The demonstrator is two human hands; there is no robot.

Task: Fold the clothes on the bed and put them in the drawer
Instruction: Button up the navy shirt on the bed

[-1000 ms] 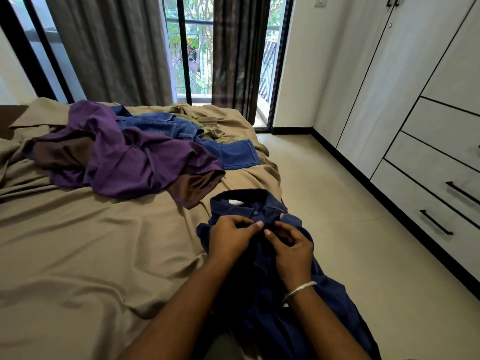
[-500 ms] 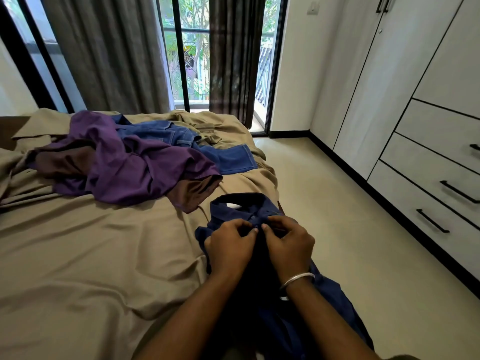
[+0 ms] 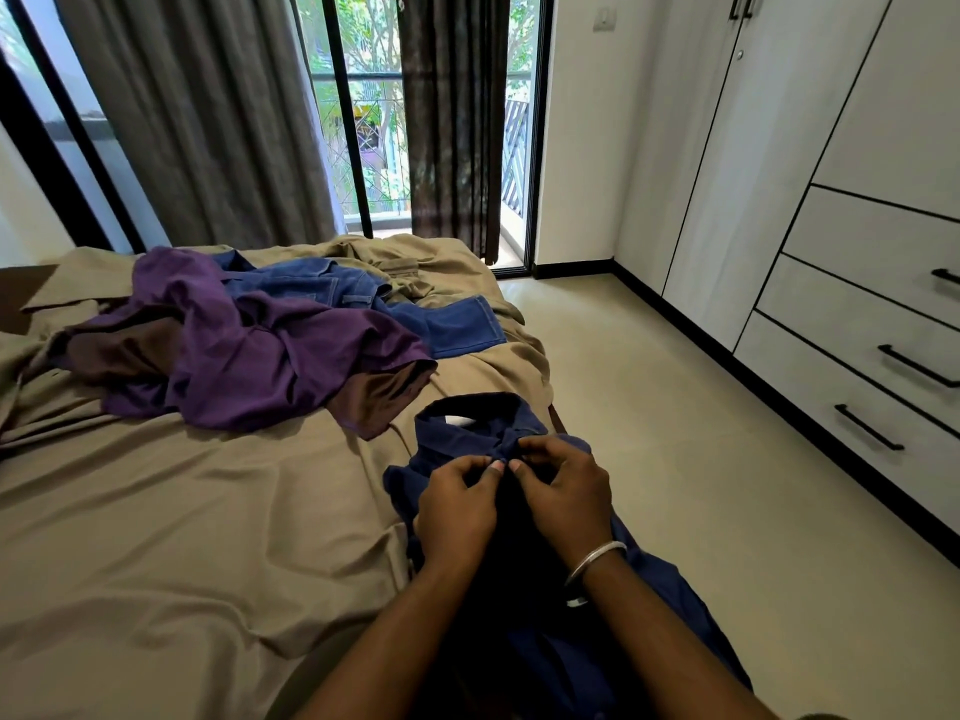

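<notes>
Nearest, two forearms reach in from the bottom edge, and both hands sit close together on the front of a navy shirt (image 3: 670,610) that lies along the near right edge of the bed (image 3: 156,537), its tail hanging off toward the floor. The left hand (image 3: 454,509) has its fingers curled, pinching the cloth just below the collar; the right hand (image 3: 563,493), with a bangle (image 3: 597,556) at the wrist, pinches the facing edge, thumbs almost touching. It looks like they are doing up a button near the neck, though the button itself is too small to make out. So the step in hand seems to be readying this first shirt before folding, and the task is barely begun. Next, I'd judge, the shirt needs laying flat with the front closed and the sleeves brought in, which calls for pulling it fully onto the bed, since much of it hangs over the side. Beyond the hands, a purple garment (image 3: 249,350) lies crumpled in the middle of the bed, overlapping jeans (image 3: 441,324) farther back, both unfolded. On the right, well apart from the bed across the floor, the wardrobe's drawers (image 3: 852,366) are all shut, so one has to be opened before anything goes in. At the far end, curtains (image 3: 208,116) frame a balcony door.
</notes>
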